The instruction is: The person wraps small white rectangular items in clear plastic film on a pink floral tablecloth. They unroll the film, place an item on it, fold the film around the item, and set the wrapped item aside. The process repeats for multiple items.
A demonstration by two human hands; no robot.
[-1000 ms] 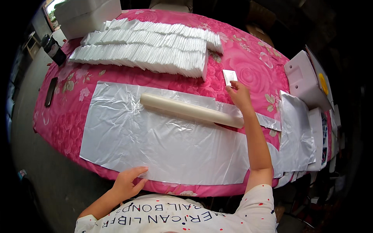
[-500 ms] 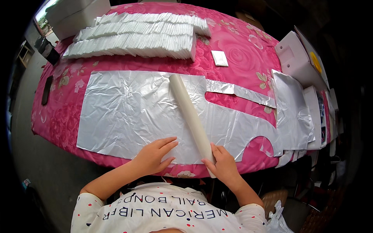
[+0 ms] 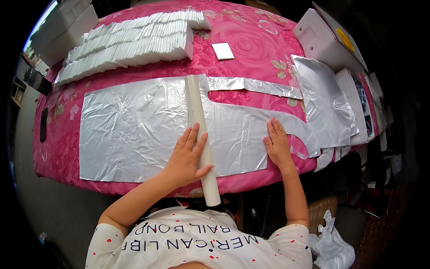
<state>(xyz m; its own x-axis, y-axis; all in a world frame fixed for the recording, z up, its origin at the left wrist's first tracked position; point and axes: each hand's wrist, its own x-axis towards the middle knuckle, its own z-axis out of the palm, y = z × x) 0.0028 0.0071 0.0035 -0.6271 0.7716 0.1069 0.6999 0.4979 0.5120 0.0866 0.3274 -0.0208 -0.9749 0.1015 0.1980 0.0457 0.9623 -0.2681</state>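
A shiny silvery-white plastic sheet, shaped like a disposable apron, lies spread and wrinkled across the table. Across its middle rests a long off-white tube, its near end jutting past the table's front edge. My left hand lies over the tube with fingers spread, the fingertips on the tube and the thumb across it. To the right, my right hand presses flat on the sheet beside a curved cutout, fingers stretched out and holding nothing. A long strap of the sheet runs along its far right side.
Several rows of folded white packets stand at the far left, with one packet apart from them. More silvery sheets are piled at the right, by white foam boxes. A pink floral cloth covers the table.
My right hand has let go of the tube's near end and moved right onto the sheet. My left hand has come onto the tube, which now lies straighter. The whole view has shifted.
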